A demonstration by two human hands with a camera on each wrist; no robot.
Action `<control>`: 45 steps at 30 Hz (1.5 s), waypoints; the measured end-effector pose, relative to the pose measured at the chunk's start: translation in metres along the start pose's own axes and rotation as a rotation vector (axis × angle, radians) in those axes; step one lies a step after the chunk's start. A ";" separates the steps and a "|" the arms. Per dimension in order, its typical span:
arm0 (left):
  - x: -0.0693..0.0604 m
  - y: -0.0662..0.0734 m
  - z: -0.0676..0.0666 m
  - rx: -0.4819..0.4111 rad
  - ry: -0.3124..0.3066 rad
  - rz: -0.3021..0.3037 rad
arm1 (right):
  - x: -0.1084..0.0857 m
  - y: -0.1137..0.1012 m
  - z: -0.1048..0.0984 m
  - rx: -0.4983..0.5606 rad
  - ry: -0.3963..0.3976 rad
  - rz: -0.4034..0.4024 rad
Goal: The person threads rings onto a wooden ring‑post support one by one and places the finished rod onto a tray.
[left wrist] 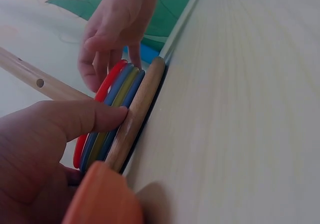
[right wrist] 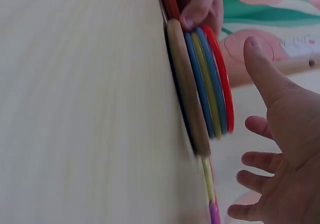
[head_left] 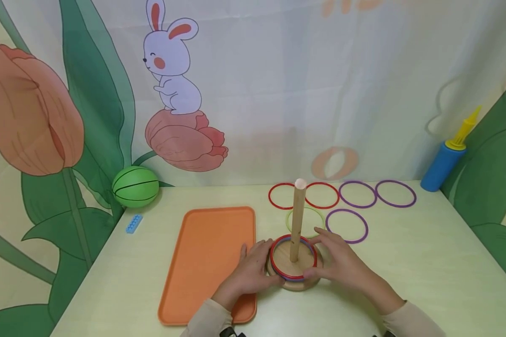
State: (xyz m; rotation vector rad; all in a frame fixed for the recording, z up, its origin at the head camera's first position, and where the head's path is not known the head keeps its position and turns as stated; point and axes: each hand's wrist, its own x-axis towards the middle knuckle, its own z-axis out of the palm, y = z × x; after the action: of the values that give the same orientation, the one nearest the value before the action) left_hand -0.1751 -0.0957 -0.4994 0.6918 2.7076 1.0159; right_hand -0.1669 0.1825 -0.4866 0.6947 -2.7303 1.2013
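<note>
Left hand (head_left: 249,273) clasps the red-topped stack of coloured plastic rings (right wrist: 207,79) round the upright wooden peg (head_left: 297,220); right hand (head_left: 344,263), fingers apart, hovers just right

- pale green ring (head_left: 324,222) partly hidden behind the wooden peg (head_left: 297,224)
- orange tray (head_left: 211,252) partly covered by the left hand (head_left: 253,271)
- peg's tip cut off in the left wrist view

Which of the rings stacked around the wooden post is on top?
The red ring around the post: the two blue rings and the yellow ring lie beneath it, nearer the wooden base.
</note>
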 end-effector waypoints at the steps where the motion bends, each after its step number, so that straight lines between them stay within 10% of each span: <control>1: 0.000 0.000 -0.001 -0.004 -0.002 -0.002 | -0.001 0.004 -0.003 -0.003 0.014 -0.003; 8: -0.001 -0.001 -0.005 -0.028 -0.012 0.002 | 0.000 0.047 -0.031 -0.144 0.112 0.034; 21: -0.001 -0.001 -0.006 -0.057 -0.017 -0.011 | -0.010 0.082 -0.070 -0.274 -0.028 0.353; 45: 0.001 -0.002 -0.004 -0.054 -0.015 -0.009 | -0.015 0.095 -0.085 -0.075 0.235 0.343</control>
State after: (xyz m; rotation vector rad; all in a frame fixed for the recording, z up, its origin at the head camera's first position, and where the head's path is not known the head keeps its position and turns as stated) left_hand -0.1782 -0.0987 -0.4974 0.6745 2.6576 1.0738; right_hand -0.2033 0.3050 -0.4964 0.0676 -2.7440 1.1434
